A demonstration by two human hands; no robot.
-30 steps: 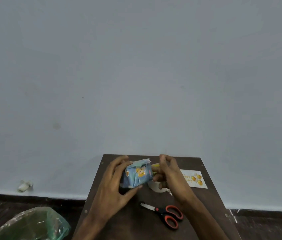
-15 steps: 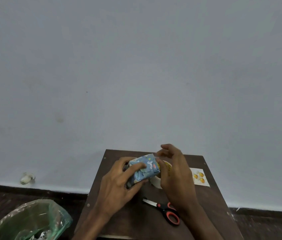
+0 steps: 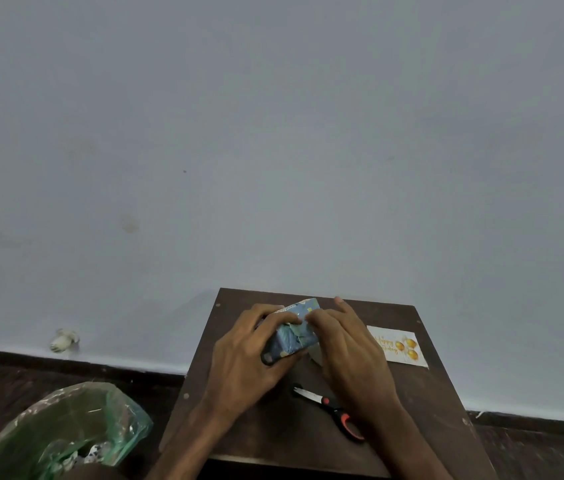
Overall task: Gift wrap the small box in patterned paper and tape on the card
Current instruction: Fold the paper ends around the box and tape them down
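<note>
Box (image 3: 292, 337) is held over the bench (image 3: 429, 393), long axis running away from the person and tilted slightly right. Left hand (image 3: 246, 355) clamps the box's left side. Right hand (image 3: 346, 351) presses its fingers flat on the fold at the box's right end. Card (image 3: 398, 346) lies right of the box, so the right hand is nearer.

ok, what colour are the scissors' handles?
Black with red-orange trim on the scissors; only the head view shows them.
</note>
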